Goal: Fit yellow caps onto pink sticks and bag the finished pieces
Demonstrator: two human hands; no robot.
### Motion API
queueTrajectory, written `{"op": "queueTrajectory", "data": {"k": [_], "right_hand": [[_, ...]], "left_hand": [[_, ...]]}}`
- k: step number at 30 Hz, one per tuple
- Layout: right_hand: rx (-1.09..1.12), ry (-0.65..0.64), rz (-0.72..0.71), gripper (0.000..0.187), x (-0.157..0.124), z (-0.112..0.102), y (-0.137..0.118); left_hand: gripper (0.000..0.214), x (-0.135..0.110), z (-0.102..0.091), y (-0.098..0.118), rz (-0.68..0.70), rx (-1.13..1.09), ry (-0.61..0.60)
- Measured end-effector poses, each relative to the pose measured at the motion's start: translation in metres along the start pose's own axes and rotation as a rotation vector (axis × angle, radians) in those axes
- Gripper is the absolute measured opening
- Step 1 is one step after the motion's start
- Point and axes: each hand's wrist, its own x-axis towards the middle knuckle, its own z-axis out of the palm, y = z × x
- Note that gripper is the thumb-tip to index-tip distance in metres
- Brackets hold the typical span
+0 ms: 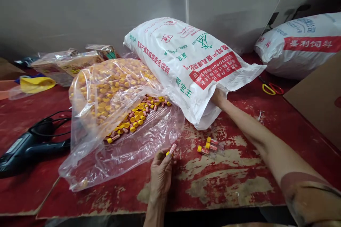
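Observation:
My left hand [160, 173] holds a small red tube with a yellow cap [171, 150] between thumb and fingers, just in front of a large clear plastic bag [106, 145]. The bag is heaped with many yellow-capped tubes [135, 117], and some spill toward its open mouth. My right hand [220, 97] reaches to the mouth of a white woven feed sack [186, 67] printed in red and green, its fingers hidden under the sack. Three loose capped tubes [209, 147] lie on the table between my hands.
The worn red-painted table [226, 184] runs under everything. Scissors with yellow and red handles [270, 88], a second white sack [299, 46] and a cardboard sheet [317, 95] lie right. A black corded tool [26, 145] and plastic-wrapped packages [66, 65] lie left. A grey wall [93, 7] stands behind.

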Motion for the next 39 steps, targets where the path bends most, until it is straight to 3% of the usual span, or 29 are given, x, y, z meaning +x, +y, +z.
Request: {"op": "queueTrajectory", "data": {"k": [4, 6, 8, 9, 11, 14, 18, 26, 31, 35, 37, 39], "right_hand": [[0.165, 0.09, -0.051, 0.031, -0.05, -0.007, -0.001], [0.541, 0.219, 0.011, 0.033, -0.086, -0.009, -0.001], [1.064, 0.335, 0.127, 0.035, -0.127, -0.013, -0.003], [1.285, 0.338, 0.183, 0.038, -0.147, -0.015, -0.006], [1.49, 0.19, 0.239, 0.045, -0.188, -0.022, -0.014], [1.385, -0.063, 0.172, 0.044, -0.238, -0.031, -0.03], [1.108, -0.082, 0.011, 0.025, -0.274, -0.034, -0.045], [0.855, 0.027, -0.267, 0.017, -0.286, -0.036, -0.05], [0.789, 0.026, -0.381, 0.012, -0.287, -0.037, -0.06], [0.678, 0.072, -0.391, 0.013, -0.292, -0.031, -0.064], [0.615, 0.037, -0.37, 0.014, -0.297, -0.03, -0.06], [0.505, -0.091, -0.337, 0.015, -0.301, -0.033, -0.051]], "left_hand": [[0.037, -0.01, 0.002, -0.012, -0.008, 0.01, -0.038], [0.034, -0.016, 0.006, -0.016, -0.033, 0.01, -0.07], [0.032, -0.023, 0.013, -0.017, -0.053, 0.007, -0.109], [0.032, -0.027, 0.018, -0.019, -0.059, 0.002, -0.125], [0.032, -0.036, 0.028, -0.022, -0.075, -0.005, -0.149], [0.033, -0.049, 0.042, -0.033, -0.098, 0.029, -0.186], [0.035, -0.064, 0.05, -0.054, -0.056, 0.119, -0.226], [0.03, -0.079, 0.047, -0.073, 0.044, 0.168, -0.142], [0.023, -0.09, 0.049, -0.079, 0.081, 0.288, -0.213], [0.029, -0.102, 0.048, -0.088, 0.094, 0.352, -0.269], [0.035, -0.105, 0.048, -0.095, 0.039, 0.337, -0.306], [0.04, -0.106, 0.049, -0.103, -0.028, 0.379, -0.394]]}}
